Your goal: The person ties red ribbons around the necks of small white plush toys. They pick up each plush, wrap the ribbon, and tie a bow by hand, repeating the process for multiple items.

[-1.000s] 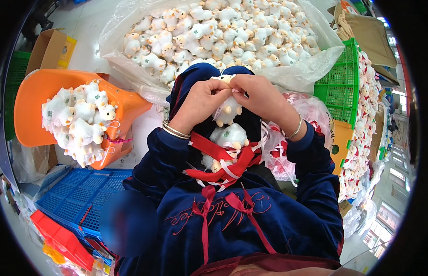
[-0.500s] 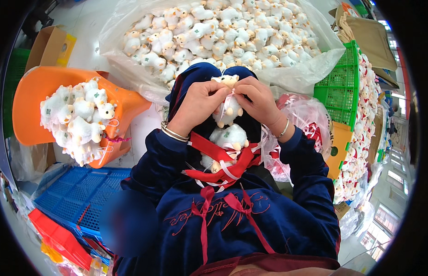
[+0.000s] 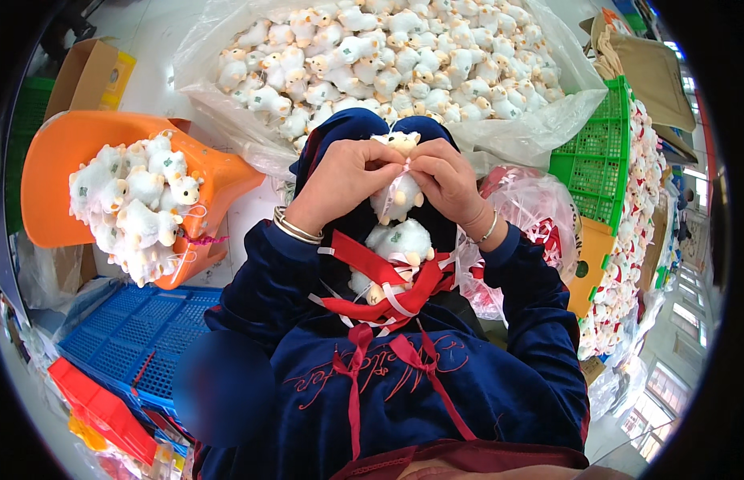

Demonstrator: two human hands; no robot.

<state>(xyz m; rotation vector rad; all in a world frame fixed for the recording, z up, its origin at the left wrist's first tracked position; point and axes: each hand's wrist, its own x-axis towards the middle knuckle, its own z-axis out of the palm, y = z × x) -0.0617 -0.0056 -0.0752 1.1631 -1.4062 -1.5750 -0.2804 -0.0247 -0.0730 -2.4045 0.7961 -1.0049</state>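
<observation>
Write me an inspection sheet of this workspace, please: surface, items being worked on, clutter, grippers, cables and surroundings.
Surface: the person's dark blue lap.
Job's things: white plush toy with a pale ribbon at its neck; another toy lies nearer the body.
Clutter: red strips on the lap; clear bag with red and white contents at right.
Grippers: none, just bare hands; left hand and right hand pinch at the ribbon.
Cables: nothing seen.
Surroundings: plastic sack of plush toys ahead; orange chair heaped with toys at left; green crate at right.
</observation>
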